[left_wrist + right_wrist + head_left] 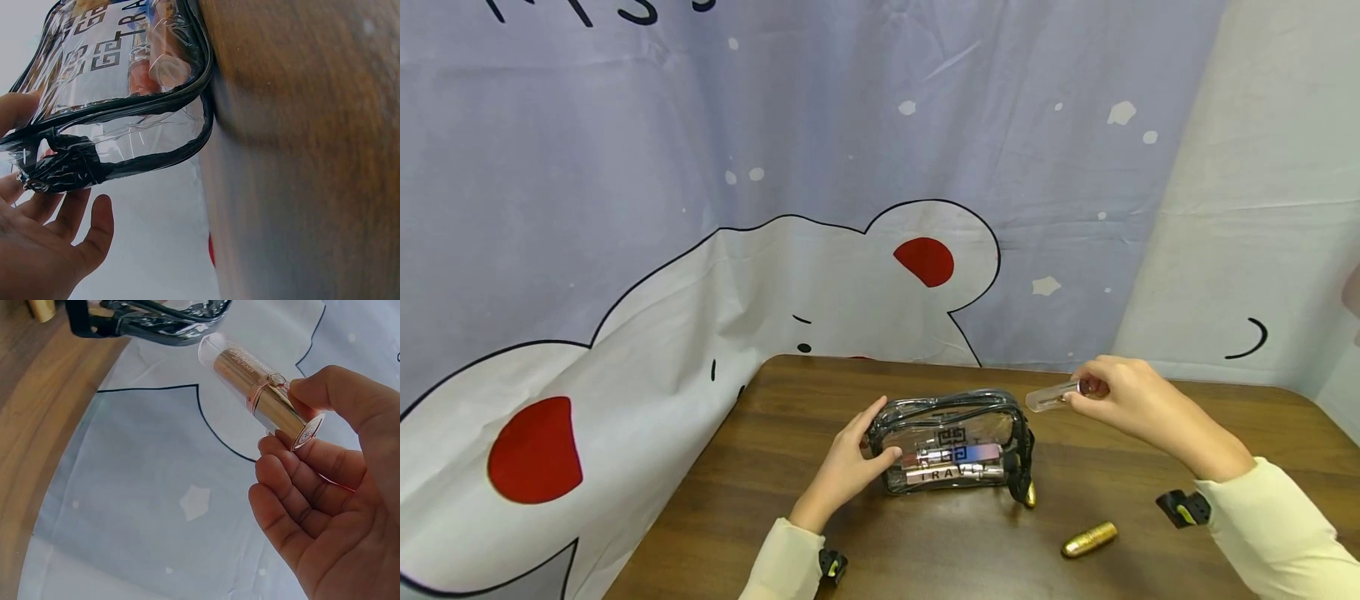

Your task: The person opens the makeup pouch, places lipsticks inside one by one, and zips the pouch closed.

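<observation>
A clear zip pouch (951, 433) with black trim stands on the wooden table, "TRAVEL" lettering on its front. Several slim cosmetic tubes lie inside it, one of them pink and blue. My left hand (847, 462) holds the pouch's left end, thumb on the front face and fingers round the side; the left wrist view shows those fingers spread by the black-edged end of the pouch (106, 165). To the right of the pouch and raised above the table, my right hand (1131, 404) pinches a lipstick tube (269, 394), gold with a clear end, between thumb and fingers.
A gold bullet-shaped tube (1090, 540) lies on the table (970, 550) to the front right. Another gold tube (1030, 496) shows partly behind the pouch's right end. A printed cloth (850, 125) hangs behind the table.
</observation>
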Motion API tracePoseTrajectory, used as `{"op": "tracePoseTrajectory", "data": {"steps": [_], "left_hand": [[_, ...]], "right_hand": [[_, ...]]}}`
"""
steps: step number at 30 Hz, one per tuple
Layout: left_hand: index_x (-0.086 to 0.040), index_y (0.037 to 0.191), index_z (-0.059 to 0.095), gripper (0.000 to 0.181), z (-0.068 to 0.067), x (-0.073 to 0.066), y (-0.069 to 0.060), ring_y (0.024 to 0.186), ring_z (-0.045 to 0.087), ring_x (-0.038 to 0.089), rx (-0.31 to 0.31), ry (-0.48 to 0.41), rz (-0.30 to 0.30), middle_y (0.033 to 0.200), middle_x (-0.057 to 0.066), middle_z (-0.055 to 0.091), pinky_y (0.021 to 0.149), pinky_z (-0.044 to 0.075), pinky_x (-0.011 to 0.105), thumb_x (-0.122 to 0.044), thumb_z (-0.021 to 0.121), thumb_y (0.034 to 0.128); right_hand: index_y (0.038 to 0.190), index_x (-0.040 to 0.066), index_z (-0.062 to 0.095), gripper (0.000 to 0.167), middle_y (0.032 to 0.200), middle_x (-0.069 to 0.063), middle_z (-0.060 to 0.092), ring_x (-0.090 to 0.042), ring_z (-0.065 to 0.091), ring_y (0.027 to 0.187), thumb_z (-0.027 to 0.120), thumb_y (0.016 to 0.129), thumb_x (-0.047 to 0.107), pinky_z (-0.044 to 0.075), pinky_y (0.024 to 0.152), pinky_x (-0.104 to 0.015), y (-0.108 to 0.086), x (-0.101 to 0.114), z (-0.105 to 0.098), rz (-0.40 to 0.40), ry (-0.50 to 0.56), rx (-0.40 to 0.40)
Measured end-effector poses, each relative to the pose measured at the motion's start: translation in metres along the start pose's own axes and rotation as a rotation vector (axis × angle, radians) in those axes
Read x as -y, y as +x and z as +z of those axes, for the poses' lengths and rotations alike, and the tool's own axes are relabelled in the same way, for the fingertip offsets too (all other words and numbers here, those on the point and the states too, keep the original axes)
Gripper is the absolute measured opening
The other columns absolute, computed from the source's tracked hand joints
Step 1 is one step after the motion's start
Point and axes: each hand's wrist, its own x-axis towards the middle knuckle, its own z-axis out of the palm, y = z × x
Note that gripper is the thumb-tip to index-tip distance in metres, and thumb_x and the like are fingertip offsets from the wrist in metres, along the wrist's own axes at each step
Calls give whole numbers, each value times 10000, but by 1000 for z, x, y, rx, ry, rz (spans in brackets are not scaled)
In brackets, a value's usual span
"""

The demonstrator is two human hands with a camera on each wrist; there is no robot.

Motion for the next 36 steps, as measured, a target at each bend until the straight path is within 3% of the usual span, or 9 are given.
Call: {"op": "tracePoseTrajectory", "data": {"steps": [12,20,36], "left_hand": [[-301,1515,288,735,1,-1,-4,1368,391,343,17,-19,-27,1536,94,349,984,439,527,-343,678,894],[-280,1515,295,734,0,-2,-1,1363,402,326,2,-16,-3,1535,87,355,969,453,504,-324,682,893],[-287,1514,296,734,0,0,0,1362,403,327,1,-17,1,1536,81,355,967,453,506,-323,683,892]], "right_hand": [[809,88,679,41,720,80,558,-53,496,667,686,789,124,440,590,-240,13,14,4,-72,33,2],[835,109,684,38,741,80,563,-49,500,682,678,815,140,444,603,-241,25,21,4,-95,50,15],[894,70,700,98,766,53,580,-58,508,697,679,828,140,453,617,-235,43,36,16,-114,95,81]]}}
